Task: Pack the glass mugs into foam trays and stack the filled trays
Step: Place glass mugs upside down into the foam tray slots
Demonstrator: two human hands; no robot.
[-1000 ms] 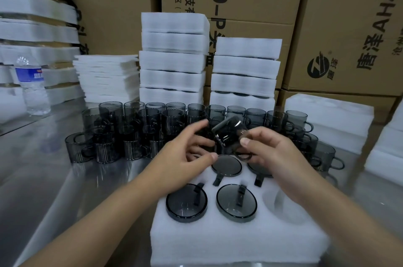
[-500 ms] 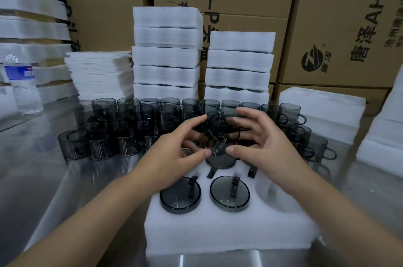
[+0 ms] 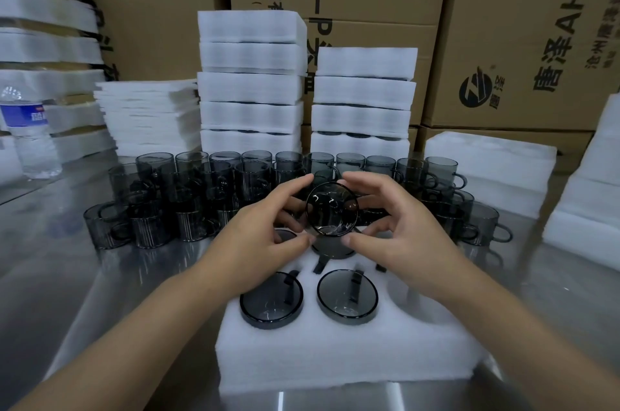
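Water bottle: the water bottle (image 3: pixel 30 139) stands at the far left of the worktop (image 3: pixel 84 293), well apart from the work.
Loose mugs: the loose mugs (image 3: pixel 188 202), smoky grey, crowd in rows behind the tray.
Left hand: the left hand (image 3: pixel 268 232) curls round the held mug's left side, index finger over the top, thumb beneath.
Held mug: the held mug (image 3: pixel 332 209) hangs in the air between both hands above the tray's back row, tipped so one round end faces the camera.
Right hand: the right hand (image 3: pixel 402 232) mirrors the grip on the right side, fingers bent round the glass.
Foam tray: the foam tray (image 3: pixel 335 353) lies nearest the person; the seated mugs (image 3: pixel 271 301) sit sunk in their pockets, handles in slots.
Free pocket: front right looks unfilled, though the right wrist hides most of it.
Step in hand: likely turning the mug to seat it.
Doing it well: line the handle up with its slot first, lower the mug straight, then press evenly.
Risk: glass knocking a seated neighbour.
Filled stacks: the filled stacks (image 3: pixel 251 85) rise behind.
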